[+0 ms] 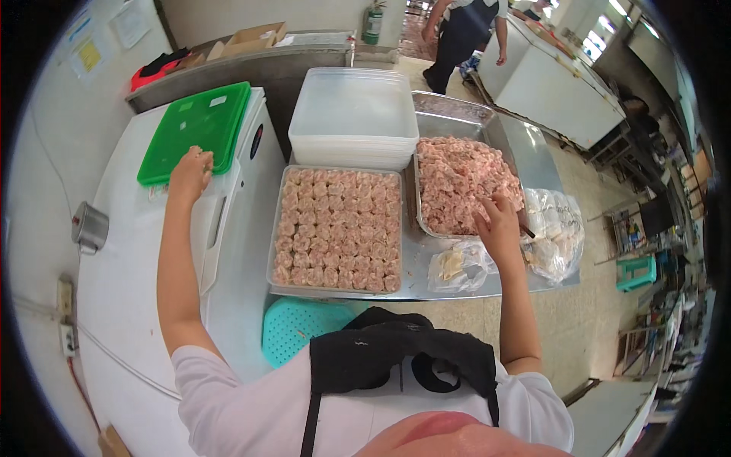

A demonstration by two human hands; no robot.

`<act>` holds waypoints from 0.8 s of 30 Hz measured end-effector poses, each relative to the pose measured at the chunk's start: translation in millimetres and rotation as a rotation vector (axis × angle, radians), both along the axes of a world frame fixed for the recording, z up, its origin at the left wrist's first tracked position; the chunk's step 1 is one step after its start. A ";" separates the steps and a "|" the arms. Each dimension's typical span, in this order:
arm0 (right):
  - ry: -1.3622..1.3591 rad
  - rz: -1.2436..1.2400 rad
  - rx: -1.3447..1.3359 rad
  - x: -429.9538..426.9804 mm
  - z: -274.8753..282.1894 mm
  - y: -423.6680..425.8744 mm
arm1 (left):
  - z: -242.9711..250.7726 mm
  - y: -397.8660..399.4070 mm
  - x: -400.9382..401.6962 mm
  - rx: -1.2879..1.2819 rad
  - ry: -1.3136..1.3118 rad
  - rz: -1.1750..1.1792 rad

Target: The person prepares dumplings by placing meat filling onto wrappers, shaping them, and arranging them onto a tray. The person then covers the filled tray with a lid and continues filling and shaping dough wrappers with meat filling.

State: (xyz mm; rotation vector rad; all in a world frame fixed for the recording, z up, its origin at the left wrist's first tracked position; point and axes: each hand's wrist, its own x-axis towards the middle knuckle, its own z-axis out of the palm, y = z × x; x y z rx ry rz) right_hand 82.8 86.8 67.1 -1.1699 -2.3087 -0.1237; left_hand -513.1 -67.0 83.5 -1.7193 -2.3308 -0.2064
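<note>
My left hand (194, 171) is over the near edge of a green plastic lid (197, 128) on the white chest freezer; its fingers are curled, and whether they hold anything is unclear. At the edge of the ground meat filling (465, 183) in a deep metal tray (454, 105), my right hand (497, 220) has its fingertips on or just above the meat. Between my arms lies a clear plastic container (337, 289) filled with rows of open-topped meat dumplings (337, 228). Clear plastic bags, one with dumpling wrappers (451, 264), lie below the metal tray.
Stacked translucent containers (354, 108) stand behind the dumplings. Bagged items (551, 234) lie at the table's right edge. A metal mug (90, 225) is at the far left, and a turquoise stool (302, 331) is below the table edge. A person (465, 34) is on foot beyond the table.
</note>
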 end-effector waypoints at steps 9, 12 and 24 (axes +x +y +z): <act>0.024 0.123 0.036 -32.3 19.6 -11.7 | 7.9 13.2 15.4 0.071 -0.122 -0.087; 0.043 0.119 0.002 -29.7 21.1 -21.0 | 12.1 17.7 9.7 -0.051 -0.073 -0.035; 0.064 0.092 -0.123 -8.2 0.6 -41.6 | 21.9 25.3 0.2 0.058 0.085 0.041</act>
